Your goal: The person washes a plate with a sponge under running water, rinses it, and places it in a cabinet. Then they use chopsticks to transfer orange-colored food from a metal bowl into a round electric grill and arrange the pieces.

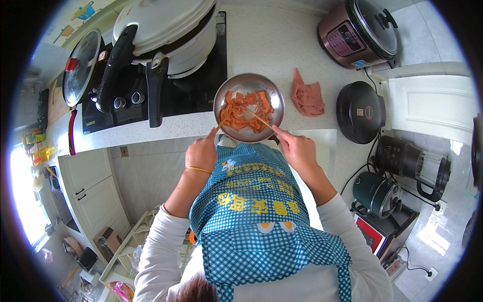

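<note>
A round stainless steel bowl rests at the counter's front edge, right before my checked apron. Strips of orange-red coated food, perhaps marinated meat, lie in it. My left hand grips a wooden chopstick that slants into the food from the left. From the right, my right hand holds another wooden chopstick, its tip among the strips near the bowl's middle. Both tips are partly hidden by the food.
Left of the bowl, a black gas cooktop carries a large white pressure cooker with protruding handles. A pink cloth lies to the right. Beyond it stand a multicooker, a black round electric griddle and a blender with trailing cords.
</note>
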